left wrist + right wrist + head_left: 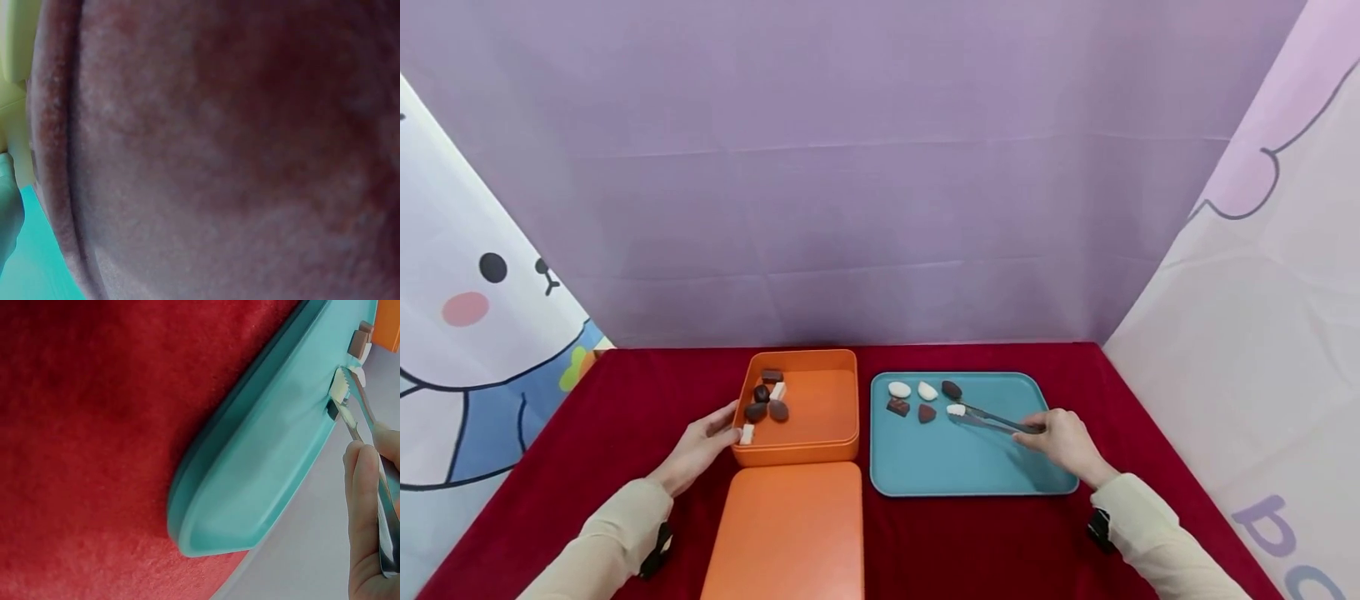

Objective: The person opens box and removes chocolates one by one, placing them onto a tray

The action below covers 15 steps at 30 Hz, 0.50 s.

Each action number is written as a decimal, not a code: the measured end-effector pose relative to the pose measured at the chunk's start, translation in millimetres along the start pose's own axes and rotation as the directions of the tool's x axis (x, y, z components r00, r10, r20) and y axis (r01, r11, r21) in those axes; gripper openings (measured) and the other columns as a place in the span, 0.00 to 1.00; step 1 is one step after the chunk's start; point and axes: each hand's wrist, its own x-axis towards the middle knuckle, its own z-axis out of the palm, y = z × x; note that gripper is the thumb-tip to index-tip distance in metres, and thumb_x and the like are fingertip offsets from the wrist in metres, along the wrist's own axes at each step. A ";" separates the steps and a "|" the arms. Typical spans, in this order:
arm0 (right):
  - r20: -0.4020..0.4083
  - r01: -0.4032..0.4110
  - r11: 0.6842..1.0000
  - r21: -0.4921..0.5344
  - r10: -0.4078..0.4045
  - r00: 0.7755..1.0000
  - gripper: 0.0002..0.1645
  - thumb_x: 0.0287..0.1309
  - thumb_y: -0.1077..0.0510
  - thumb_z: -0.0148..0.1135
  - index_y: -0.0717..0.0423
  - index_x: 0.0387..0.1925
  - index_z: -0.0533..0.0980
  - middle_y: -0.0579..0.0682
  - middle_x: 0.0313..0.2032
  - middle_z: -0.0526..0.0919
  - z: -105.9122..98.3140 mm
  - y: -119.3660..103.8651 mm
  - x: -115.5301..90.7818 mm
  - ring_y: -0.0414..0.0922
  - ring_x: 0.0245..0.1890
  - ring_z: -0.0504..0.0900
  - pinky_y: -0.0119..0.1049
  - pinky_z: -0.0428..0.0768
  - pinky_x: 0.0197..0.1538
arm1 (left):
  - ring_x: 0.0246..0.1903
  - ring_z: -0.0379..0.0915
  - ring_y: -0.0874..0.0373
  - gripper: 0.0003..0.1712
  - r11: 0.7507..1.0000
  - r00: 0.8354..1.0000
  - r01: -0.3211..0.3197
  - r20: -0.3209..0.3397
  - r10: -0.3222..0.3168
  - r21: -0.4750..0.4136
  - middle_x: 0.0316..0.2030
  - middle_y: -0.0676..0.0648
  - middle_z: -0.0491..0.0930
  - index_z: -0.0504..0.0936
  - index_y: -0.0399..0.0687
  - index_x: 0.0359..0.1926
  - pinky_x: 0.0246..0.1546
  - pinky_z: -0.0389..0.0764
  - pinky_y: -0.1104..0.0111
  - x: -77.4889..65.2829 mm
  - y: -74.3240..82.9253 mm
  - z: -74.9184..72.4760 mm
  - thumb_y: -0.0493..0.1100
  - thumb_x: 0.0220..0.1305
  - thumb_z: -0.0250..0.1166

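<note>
My right hand (1063,442) grips metal tongs (996,419) over the blue tray (1037,479). A white chocolate piece (340,385) sits between the tong tips, close over the tray. Beside it on the tray lie a dark oval chocolate (951,389), two white ones, a brown one (927,413) and a dark rectangular one (898,407). My left hand (696,446) rests its fingertips against the left wall of the orange box (823,408), near its front corner. Inside the box, dark, brown and white chocolates (772,376) lie along the left side.
An orange lid (790,533) lies flat in front of the box. Both box and tray stand on a dark red cloth (955,546). Behind the table hangs a purple curtain (880,208), with printed cloth at either side. The left wrist view is mostly blurred.
</note>
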 end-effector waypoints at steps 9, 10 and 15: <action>0.001 -0.020 1.000 -0.014 0.020 1.000 0.17 0.47 0.56 0.68 0.63 0.38 0.83 0.51 0.30 0.84 -0.9 -1.8 2.7 0.39 0.24 0.75 0.29 0.73 0.23 | 0.66 0.53 0.44 0.36 1.000 1.000 -0.006 0.006 0.006 -0.005 0.68 0.37 0.53 0.47 0.45 0.71 0.62 0.62 0.54 1.4 2.1 -1.0 0.46 0.68 0.52; 0.001 -0.019 1.000 -0.019 0.019 1.000 0.17 0.47 0.56 0.69 0.63 0.38 0.83 0.51 0.30 0.84 -0.8 -2.0 2.8 0.39 0.24 0.75 0.29 0.72 0.23 | 0.66 0.53 0.44 0.36 1.000 1.000 -0.008 0.006 0.008 -0.004 0.68 0.36 0.53 0.47 0.45 0.71 0.61 0.61 0.50 0.6 1.9 -0.9 0.46 0.68 0.52; -0.001 -0.021 0.999 -0.042 0.021 1.000 0.18 0.45 0.55 0.70 0.62 0.38 0.83 0.53 0.33 0.85 -1.0 -2.6 2.7 0.40 0.26 0.75 0.29 0.72 0.23 | 0.66 0.53 0.44 0.37 1.000 1.000 -0.002 0.004 0.002 -0.002 0.68 0.36 0.53 0.47 0.44 0.71 0.61 0.64 0.55 -1.0 1.2 0.2 0.46 0.67 0.52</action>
